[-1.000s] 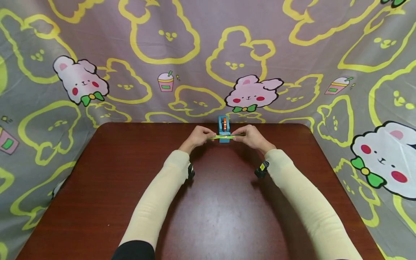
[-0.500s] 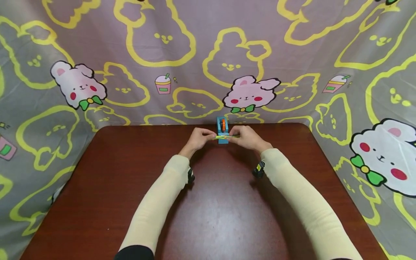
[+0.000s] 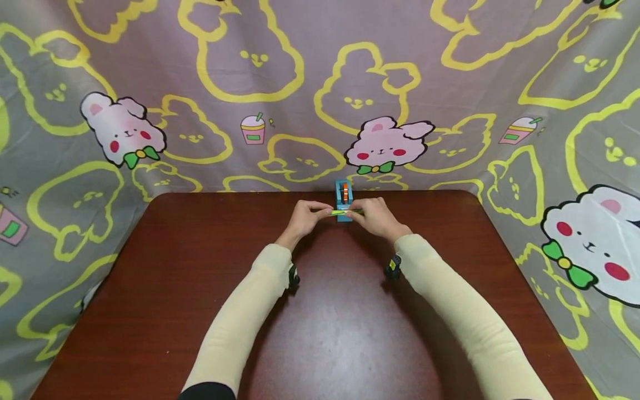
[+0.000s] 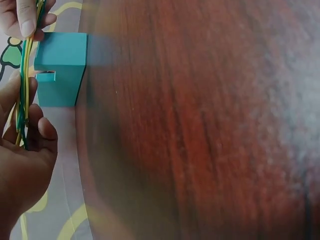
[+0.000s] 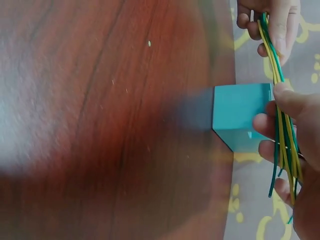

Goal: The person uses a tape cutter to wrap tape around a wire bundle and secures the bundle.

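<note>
A thin bundle of green and yellow wire-like strands (image 3: 338, 213) stretches between the two hands, just in front of a blue tape dispenser (image 3: 344, 218) with an orange wheel. At its left end, the left hand (image 3: 304, 218) pinches the bundle between thumb and fingers. The right hand (image 3: 374, 215) pinches it further right, a short way off. Loose strand ends fan out past the right palm in the right wrist view, where the bundle (image 5: 276, 62) runs up to the left hand (image 5: 276, 27). From the left wrist, the dispenser (image 4: 62, 50) appears beside the strands.
The dispenser stands near the far edge of a dark reddish-brown wooden table (image 3: 345, 311). Behind it hangs a grey curtain (image 3: 295, 119) with cartoon bunnies, which also runs along both sides. A dark wrist camera (image 3: 393, 268) hangs below the right sleeve.
My right hand has slid left towards the left hand, so less of the bundle shows between them. The left hand still holds its end, and the dispenser has stayed in place.
</note>
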Tool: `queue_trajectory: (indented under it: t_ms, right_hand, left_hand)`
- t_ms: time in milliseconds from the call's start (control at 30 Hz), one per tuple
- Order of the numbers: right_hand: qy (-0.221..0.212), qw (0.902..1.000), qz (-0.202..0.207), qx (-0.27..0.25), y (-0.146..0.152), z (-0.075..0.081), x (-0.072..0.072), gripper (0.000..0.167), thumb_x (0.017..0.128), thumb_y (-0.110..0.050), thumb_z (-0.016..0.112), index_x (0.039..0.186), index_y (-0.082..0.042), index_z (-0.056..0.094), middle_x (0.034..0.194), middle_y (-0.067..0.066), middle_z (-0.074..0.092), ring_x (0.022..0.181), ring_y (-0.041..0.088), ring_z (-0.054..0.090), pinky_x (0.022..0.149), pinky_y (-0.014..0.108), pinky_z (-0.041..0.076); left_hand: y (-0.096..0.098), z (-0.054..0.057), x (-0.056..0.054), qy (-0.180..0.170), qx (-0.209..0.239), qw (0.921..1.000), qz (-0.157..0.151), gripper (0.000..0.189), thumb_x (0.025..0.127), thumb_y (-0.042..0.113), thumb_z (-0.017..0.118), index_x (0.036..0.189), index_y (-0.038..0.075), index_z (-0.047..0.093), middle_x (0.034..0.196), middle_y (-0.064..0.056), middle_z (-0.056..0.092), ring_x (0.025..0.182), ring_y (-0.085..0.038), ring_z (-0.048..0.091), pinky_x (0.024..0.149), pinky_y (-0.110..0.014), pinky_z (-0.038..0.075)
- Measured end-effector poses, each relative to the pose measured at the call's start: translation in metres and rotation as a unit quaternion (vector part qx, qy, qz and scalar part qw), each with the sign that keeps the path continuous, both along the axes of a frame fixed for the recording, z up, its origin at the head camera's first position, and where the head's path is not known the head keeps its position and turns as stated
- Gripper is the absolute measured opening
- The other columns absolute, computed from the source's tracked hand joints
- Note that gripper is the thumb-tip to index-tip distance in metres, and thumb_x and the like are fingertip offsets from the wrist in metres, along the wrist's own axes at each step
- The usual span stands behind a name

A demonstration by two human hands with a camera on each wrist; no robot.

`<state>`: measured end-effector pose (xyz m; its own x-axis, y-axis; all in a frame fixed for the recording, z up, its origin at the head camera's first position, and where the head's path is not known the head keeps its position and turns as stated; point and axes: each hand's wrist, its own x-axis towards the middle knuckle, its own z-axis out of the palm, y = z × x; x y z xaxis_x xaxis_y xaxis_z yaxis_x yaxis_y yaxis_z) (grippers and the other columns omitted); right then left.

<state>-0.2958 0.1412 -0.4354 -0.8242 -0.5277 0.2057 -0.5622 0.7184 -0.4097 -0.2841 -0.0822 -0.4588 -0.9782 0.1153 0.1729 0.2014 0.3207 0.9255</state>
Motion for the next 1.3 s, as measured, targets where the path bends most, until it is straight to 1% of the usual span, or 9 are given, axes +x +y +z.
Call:
queue_trajectory:
  t_ms: [233, 400, 533, 600, 767, 900, 1000, 1133, 1300]
  right_hand:
    - [0.017, 0.9993, -0.019, -0.028, 0.003, -0.005, 0.0, 0.02, 0.097, -0.028, 0.07, 0.104, -0.01, 0.077, 0.1, 0.001, 0.075, 0.096, 0.022, 0.067, 0.093, 0.049, 0.037]
    - [0.024, 0.9987, -0.014, -0.042, 0.005, -0.011, 0.001, 0.018, 0.096, -0.026, 0.071, 0.103, -0.01, 0.078, 0.099, 0.001, 0.076, 0.095, 0.022, 0.068, 0.093, 0.05, 0.037]
    - [0.018, 0.9988, -0.009, -0.045, 0.006, -0.015, 0.002, 0.018, 0.095, -0.024, 0.073, 0.104, -0.01, 0.078, 0.098, 0.002, 0.076, 0.094, 0.022, 0.068, 0.092, 0.05, 0.036]
    - [0.012, 0.9988, -0.007, -0.048, 0.006, -0.016, 0.003, 0.018, 0.095, -0.023, 0.073, 0.105, -0.01, 0.078, 0.099, 0.002, 0.076, 0.095, 0.022, 0.068, 0.092, 0.049, 0.036]
    - [0.002, 0.9986, -0.003, -0.053, 0.004, -0.018, 0.003, 0.018, 0.095, -0.024, 0.073, 0.106, -0.012, 0.078, 0.101, 0.001, 0.076, 0.096, 0.02, 0.068, 0.092, 0.046, 0.035]
    - [-0.003, 0.9981, 0.0, -0.061, 0.003, -0.02, 0.004, 0.017, 0.095, -0.025, 0.073, 0.105, -0.013, 0.079, 0.101, 0.0, 0.076, 0.097, 0.02, 0.068, 0.093, 0.047, 0.035]
    - [-0.007, 0.9975, 0.0, -0.071, 0.003, -0.02, 0.004, 0.018, 0.095, -0.025, 0.073, 0.107, -0.012, 0.078, 0.102, 0.001, 0.076, 0.099, 0.02, 0.068, 0.094, 0.047, 0.034]
    - [-0.016, 0.9969, -0.004, -0.078, 0.004, -0.022, 0.004, 0.021, 0.095, -0.027, 0.073, 0.109, -0.012, 0.078, 0.102, 0.001, 0.076, 0.098, 0.019, 0.068, 0.094, 0.046, 0.031]
    - [-0.014, 0.9961, -0.005, -0.087, 0.004, -0.024, 0.003, 0.022, 0.097, -0.029, 0.07, 0.107, -0.012, 0.078, 0.097, -0.002, 0.075, 0.092, 0.016, 0.067, 0.091, 0.046, 0.029]
  left_hand:
    - [0.0, 0.006, -0.005, -0.002, -0.024, 0.9996, -0.016, 0.015, 0.09, 0.012, 0.077, 0.1, 0.0, 0.08, 0.1, -0.011, 0.075, 0.098, -0.022, 0.065, 0.078, -0.029, 0.05]
    - [0.002, 0.011, -0.007, -0.005, -0.093, 0.9956, -0.014, 0.026, 0.094, 0.031, 0.073, 0.095, 0.006, 0.081, 0.088, -0.003, 0.073, 0.078, -0.017, 0.06, 0.068, -0.029, 0.047]
    - [0.006, 0.017, -0.008, -0.03, -0.159, 0.9869, -0.003, 0.041, 0.097, 0.046, 0.066, 0.087, 0.009, 0.079, 0.062, 0.0, 0.058, 0.058, -0.015, 0.047, 0.056, -0.03, 0.04]
    - [0.009, 0.021, -0.01, -0.053, -0.186, 0.9811, 0.006, 0.046, 0.097, 0.05, 0.063, 0.082, 0.01, 0.078, 0.055, 0.001, 0.049, 0.053, -0.015, 0.043, 0.053, -0.031, 0.037]
    - [0.022, 0.025, -0.017, -0.111, -0.249, 0.9621, 0.02, 0.056, 0.095, 0.061, 0.059, 0.071, 0.012, 0.072, 0.053, 0.005, 0.043, 0.052, -0.013, 0.041, 0.051, -0.03, 0.034]
    - [0.03, 0.024, -0.021, -0.132, -0.279, 0.9507, 0.033, 0.061, 0.092, 0.067, 0.058, 0.062, 0.014, 0.062, 0.053, 0.005, 0.041, 0.051, -0.013, 0.04, 0.048, -0.029, 0.031]
    - [0.034, 0.023, -0.024, -0.141, -0.292, 0.9448, 0.046, 0.064, 0.09, 0.069, 0.059, 0.058, 0.014, 0.057, 0.051, 0.003, 0.046, 0.049, -0.015, 0.042, 0.047, -0.03, 0.03]
    - [0.036, 0.021, -0.025, -0.154, -0.296, 0.9412, 0.054, 0.065, 0.088, 0.07, 0.062, 0.059, 0.012, 0.063, 0.055, -0.003, 0.059, 0.052, -0.018, 0.053, 0.047, -0.031, 0.033]
    - [0.036, 0.02, -0.025, -0.165, -0.279, 0.9442, 0.057, 0.064, 0.086, 0.07, 0.064, 0.065, 0.01, 0.072, 0.063, -0.006, 0.069, 0.059, -0.021, 0.064, 0.046, -0.03, 0.036]
